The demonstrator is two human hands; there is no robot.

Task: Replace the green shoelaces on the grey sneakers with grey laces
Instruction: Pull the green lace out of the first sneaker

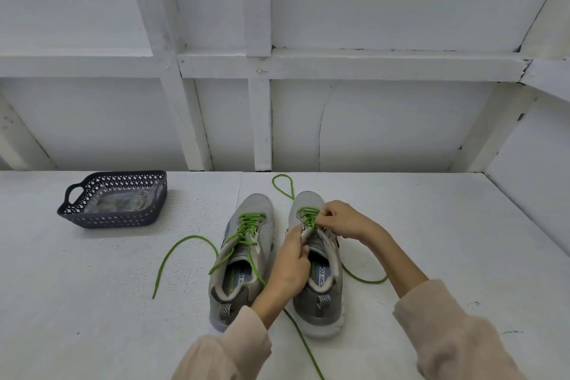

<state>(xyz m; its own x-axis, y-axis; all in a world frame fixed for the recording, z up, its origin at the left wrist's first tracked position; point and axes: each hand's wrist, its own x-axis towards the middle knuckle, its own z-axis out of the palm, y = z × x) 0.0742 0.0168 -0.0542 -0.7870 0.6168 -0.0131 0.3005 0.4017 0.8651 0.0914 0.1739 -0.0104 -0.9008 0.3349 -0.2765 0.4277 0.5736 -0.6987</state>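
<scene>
— What is in the container at the left?
— A dark perforated plastic basket holds a clear bag with something grey; I cannot tell what.
— And the shoes?
— On the white table the left sneaker, grey mesh, stands untouched. My left hand grips the right sneaker at the tongue. My right hand pinches its green lace.

A: Grey sneakers?
B: 2 – left sneaker, right sneaker.
A: Green laces?
B: 2 – left sneaker's lace, right sneaker's lace.
A: Remainder?
B: 1 perforated basket, 1 clear bag inside. Hands: 2 – left hand, right hand.
</scene>
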